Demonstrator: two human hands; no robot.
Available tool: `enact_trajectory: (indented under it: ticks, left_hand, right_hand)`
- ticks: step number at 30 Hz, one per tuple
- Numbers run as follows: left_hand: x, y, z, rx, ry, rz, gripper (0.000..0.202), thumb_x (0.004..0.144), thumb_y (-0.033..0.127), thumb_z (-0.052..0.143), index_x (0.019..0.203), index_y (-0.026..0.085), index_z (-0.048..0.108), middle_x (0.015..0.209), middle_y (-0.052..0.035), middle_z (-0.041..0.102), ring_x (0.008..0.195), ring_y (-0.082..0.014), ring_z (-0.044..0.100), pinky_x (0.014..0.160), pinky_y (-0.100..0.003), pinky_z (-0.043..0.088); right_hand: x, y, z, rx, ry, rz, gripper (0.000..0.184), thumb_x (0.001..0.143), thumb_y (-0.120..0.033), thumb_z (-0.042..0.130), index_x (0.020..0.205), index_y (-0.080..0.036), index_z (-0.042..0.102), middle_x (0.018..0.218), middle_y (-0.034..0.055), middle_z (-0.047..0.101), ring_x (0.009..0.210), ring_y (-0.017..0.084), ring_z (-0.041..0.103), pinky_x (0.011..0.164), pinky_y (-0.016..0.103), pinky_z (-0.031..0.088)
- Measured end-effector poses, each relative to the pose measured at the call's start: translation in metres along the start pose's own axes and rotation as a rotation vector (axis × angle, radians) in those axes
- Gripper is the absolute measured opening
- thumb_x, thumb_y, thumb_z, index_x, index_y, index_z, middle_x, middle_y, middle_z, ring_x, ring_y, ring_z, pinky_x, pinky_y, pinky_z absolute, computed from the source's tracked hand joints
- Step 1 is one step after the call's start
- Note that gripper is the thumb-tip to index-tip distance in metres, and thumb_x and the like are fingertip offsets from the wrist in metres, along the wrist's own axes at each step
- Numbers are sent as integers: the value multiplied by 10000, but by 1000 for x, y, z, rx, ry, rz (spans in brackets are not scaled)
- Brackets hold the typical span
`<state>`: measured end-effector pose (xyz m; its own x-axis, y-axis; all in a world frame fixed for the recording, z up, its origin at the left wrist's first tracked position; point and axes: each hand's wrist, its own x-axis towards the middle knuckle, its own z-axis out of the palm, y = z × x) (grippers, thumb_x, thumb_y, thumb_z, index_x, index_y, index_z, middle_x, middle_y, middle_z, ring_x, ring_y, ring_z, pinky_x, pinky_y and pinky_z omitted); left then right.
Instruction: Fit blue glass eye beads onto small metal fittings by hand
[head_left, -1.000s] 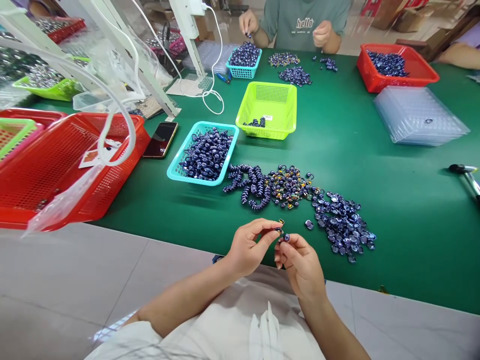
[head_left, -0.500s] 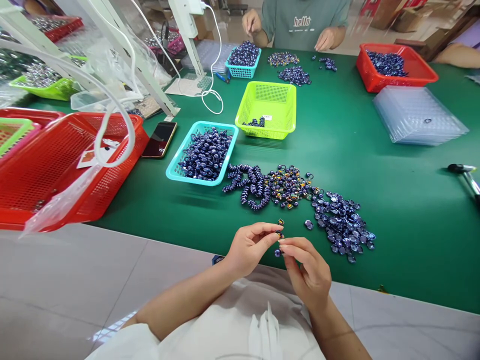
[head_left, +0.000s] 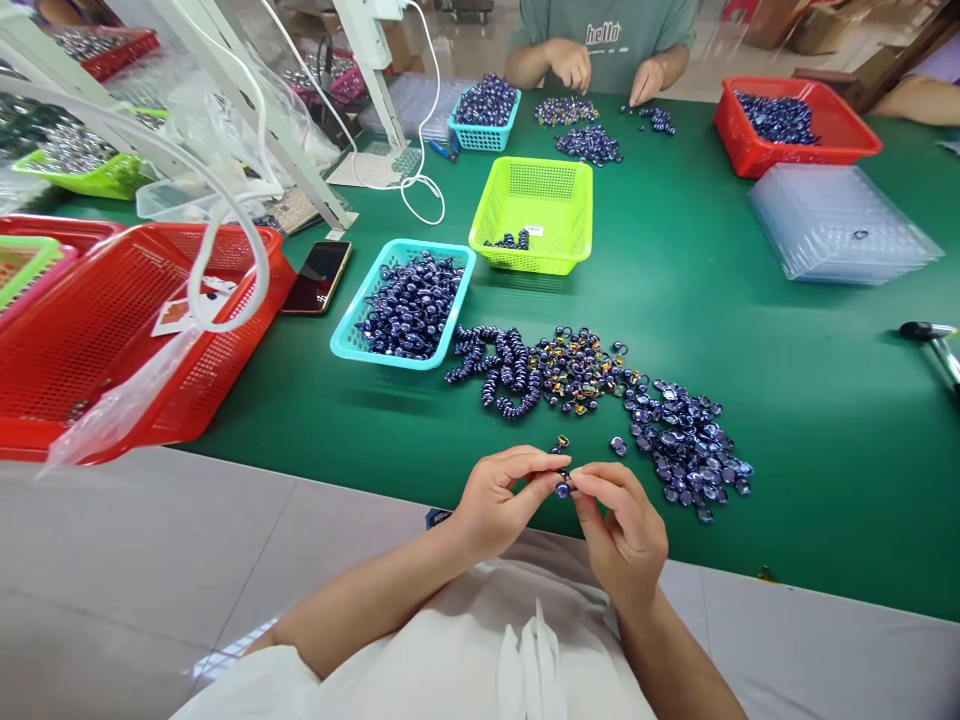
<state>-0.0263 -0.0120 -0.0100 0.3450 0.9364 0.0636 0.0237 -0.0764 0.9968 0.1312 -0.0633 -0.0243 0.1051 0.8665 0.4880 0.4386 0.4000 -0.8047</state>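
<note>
My left hand (head_left: 491, 505) pinches a small dark piece between thumb and fingertips, just above the near edge of the green table. The fingertips of my right hand (head_left: 624, 535) are closed at the other side of it, almost touching the left ones. A shiny blue round piece (head_left: 563, 490) shows between the two hands; its exact make is too small to tell. Right beyond my fingers lies a small amber-and-dark ring piece (head_left: 562, 442). A single blue oval cap (head_left: 618, 446) lies nearby, left of a pile of blue caps (head_left: 686, 440).
Past my hands lie a pile of amber-and-blue ring pieces (head_left: 577, 370) and a string of stacked blue pieces (head_left: 514, 370). A light-blue basket (head_left: 341, 340), a green basket (head_left: 531, 180), a phone (head_left: 318, 278) and a red basket (head_left: 225, 380) stand around. A co-worker (head_left: 600, 60) sits opposite.
My right hand has moved slightly up and right. The blue round piece has shifted up and now sits between both hands' fingertips. Across the table, the co-worker's hands have come closer together.
</note>
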Motion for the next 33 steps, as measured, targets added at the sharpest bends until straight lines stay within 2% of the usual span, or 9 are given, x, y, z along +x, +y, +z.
enact_trajectory:
  ticks: [9,13,19,24,28,33]
  left_hand:
    - [0,-1,-4,71,-19,69,191,886,185,647,1026,160,775,867,-96,755,778,-173,686,687,-258,550]
    - [1,-3,-5,96,-21,95,184,885,167,643,1017,157,772,872,-96,752,782,-170,687,705,-262,554]
    - [1,-6,-4,109,-22,29,176,888,201,648,1005,157,773,878,-99,756,808,-185,699,715,-271,562]
    - [1,-8,-5,118,-12,6,170,877,193,654,989,155,777,883,-94,759,814,-185,708,719,-266,566]
    - [1,-8,-4,83,4,-12,161,879,235,669,979,166,775,898,-89,767,830,-189,722,749,-272,583]
    - [-2,-10,-2,78,5,-39,202,883,267,672,1036,167,758,930,-90,765,838,-191,724,772,-281,590]
  right_hand:
    - [-1,4,2,-22,-3,-59,488,846,36,602,1181,-318,634,1013,40,671,906,176,657,735,339,581]
    - [-1,6,3,-84,-11,-95,463,846,27,603,1170,-301,645,1023,52,679,910,178,663,747,342,581]
    - [1,7,5,-123,-27,-57,351,878,-43,583,1121,-286,654,984,52,713,880,187,692,738,350,589]
    - [2,8,7,-143,-34,-64,325,871,-45,582,1084,-274,669,971,54,720,861,184,694,725,341,585]
    - [3,7,6,-76,-45,7,305,894,-62,559,1089,-275,659,974,47,703,883,178,680,722,321,568]
    - [1,4,5,-38,-13,205,195,897,-133,593,1042,-249,651,916,28,662,771,154,624,656,281,520]
